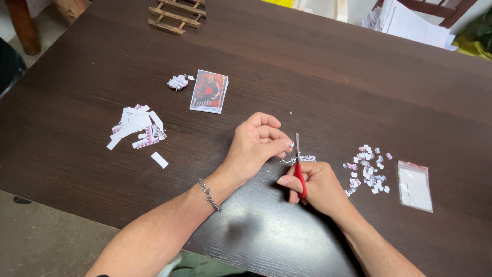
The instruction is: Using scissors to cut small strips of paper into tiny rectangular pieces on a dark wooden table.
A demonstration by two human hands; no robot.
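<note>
My right hand [315,185] grips small scissors [298,163] with red handles, blades pointing up and away from me. My left hand [256,145] pinches a tiny piece of paper [288,144] at its fingertips, right beside the blades. A metal chain bracelet [209,194] circles my left wrist. Small paper trimmings [303,159] lie on the dark wooden table [333,87] just beyond my right hand.
A pile of white paper strips [137,126] lies at the left, a stack of red and black printed cards [209,91] and a crumpled scrap [177,81] further back. Several small cut-out pieces [368,169] and a clear plastic bag [414,185] lie at the right. A wooden rack [177,16] sits at the far edge.
</note>
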